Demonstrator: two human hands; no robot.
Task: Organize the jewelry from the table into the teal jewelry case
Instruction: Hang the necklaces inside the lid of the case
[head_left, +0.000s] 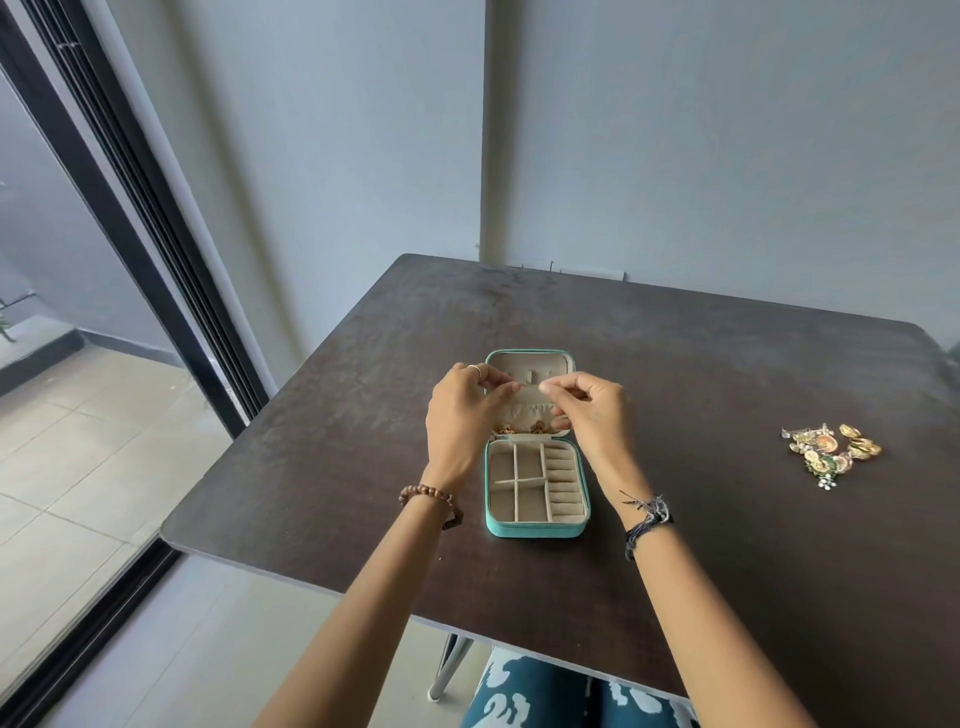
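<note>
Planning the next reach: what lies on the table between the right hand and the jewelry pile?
In the head view, only bare dark table lies between the right hand and the jewelry pile.

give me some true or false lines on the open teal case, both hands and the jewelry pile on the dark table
1. The teal zip-up jewelry case lies open on the dark brown wooden table. True.
2. The loose pile of gold and coloured jewelry sits left of the case. False: it lies far to the right of it.
3. Both the left hand and the right hand pinch a small thin gold piece over the case's lid half. True.
4. The divided compartments in the near half of the case are full of jewelry. False: they look empty.
5. The brown wooden bead bracelet is on the right wrist. False: it is on the left wrist.
</note>
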